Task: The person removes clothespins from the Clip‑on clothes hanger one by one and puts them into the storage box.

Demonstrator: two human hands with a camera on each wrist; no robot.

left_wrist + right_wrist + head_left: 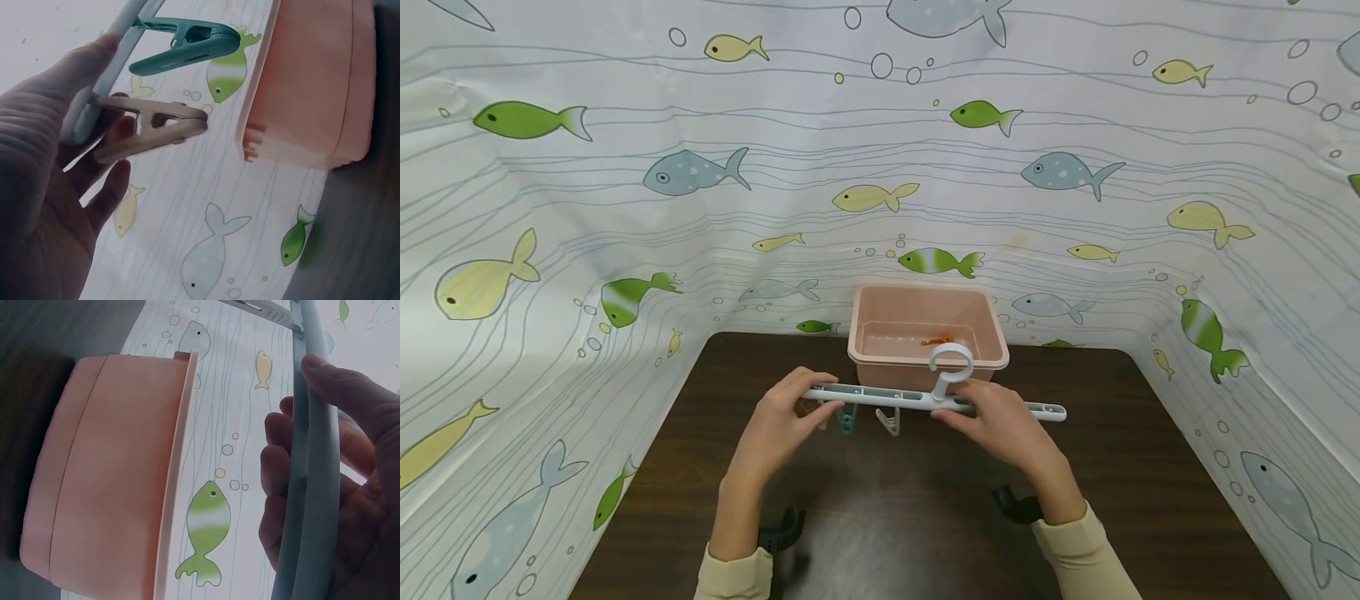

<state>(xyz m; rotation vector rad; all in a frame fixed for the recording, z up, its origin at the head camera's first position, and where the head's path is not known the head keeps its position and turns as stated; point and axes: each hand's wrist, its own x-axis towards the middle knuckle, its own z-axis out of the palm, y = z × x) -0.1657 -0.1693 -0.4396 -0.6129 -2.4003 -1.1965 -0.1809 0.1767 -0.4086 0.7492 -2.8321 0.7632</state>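
Observation:
A white clip hanger (887, 397) is held level over the table, its round hook (942, 385) pointing up. My left hand (775, 421) pinches the bar's left end, thumb on the near side. Just right of the hook, my right hand (1006, 421) grips the bar between thumb and fingers. Three clips hang beneath it: a teal clip (178, 58), a beige clip (137, 145) beside the left fingers, and a pale grey clip (889, 422) nearer the middle. The bar's right end sticks out past the right hand.
A pink plastic basin (880, 372) stands behind the hanger at the back of the dark wooden table (895, 517). Inside the basin lies a small orange object (937, 341). Fish-patterned white sheeting (805, 117) encloses the back and both sides.

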